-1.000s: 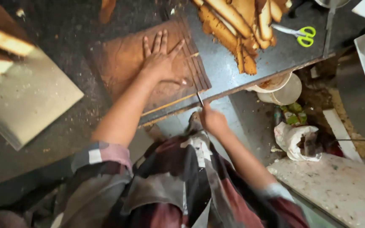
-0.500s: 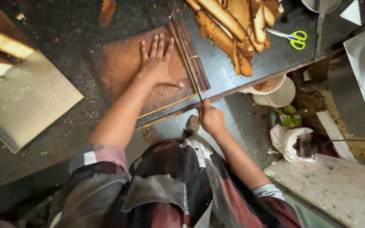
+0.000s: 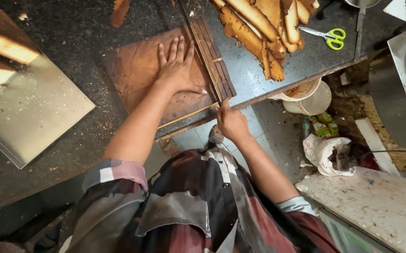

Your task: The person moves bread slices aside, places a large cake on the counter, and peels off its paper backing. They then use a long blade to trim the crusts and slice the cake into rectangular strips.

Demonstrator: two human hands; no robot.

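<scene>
Below counter edge, white tub (image 3: 311, 96) holds brown scraps (image 3: 298, 90).

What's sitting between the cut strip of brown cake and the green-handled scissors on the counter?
In the head view, a heap of long trimmed cake offcuts lies between the cut strip and the scissors, with bare dark counter below the heap.

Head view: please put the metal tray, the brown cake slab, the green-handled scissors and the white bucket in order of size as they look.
1. Metal tray, largest.
2. Brown cake slab, under the left hand; partly covered, but clearly smaller than the tray.
3. White bucket; it stands lower, farther from the camera, so it may look smaller than it is.
4. Green-handled scissors, smallest.
</scene>
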